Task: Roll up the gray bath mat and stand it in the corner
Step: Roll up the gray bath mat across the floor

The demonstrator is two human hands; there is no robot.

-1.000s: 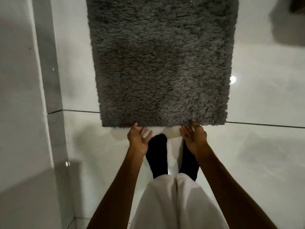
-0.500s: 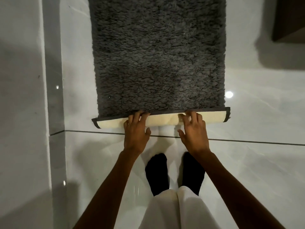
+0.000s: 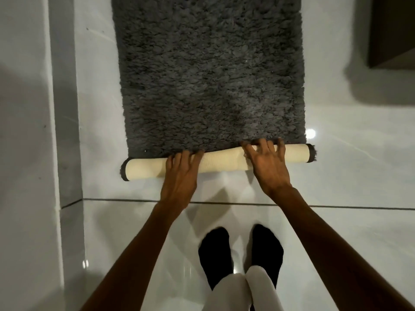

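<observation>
The gray shaggy bath mat [image 3: 211,75] lies flat on the white tiled floor and runs away from me. Its near end is rolled into a thin tube [image 3: 143,168] that shows the cream backing, with dark fringe at both ends. My left hand [image 3: 180,176] presses down on the left-middle of the roll, fingers curled over its top. My right hand [image 3: 267,164] rests on the right-middle of the roll, fingers spread over it onto the pile. The far end of the mat is cut off by the frame.
A white wall with a gray tiled base [image 3: 65,131] runs along the left. A dark cabinet or box [image 3: 393,32] stands at the top right. My feet in black socks [image 3: 240,252] stand on the tile just behind the roll. A grout line [image 3: 336,207] crosses the floor.
Both hands lifted the mat's near edge, folded it over and rolled it away from me. The roll is now thicker and farther from my feet.
</observation>
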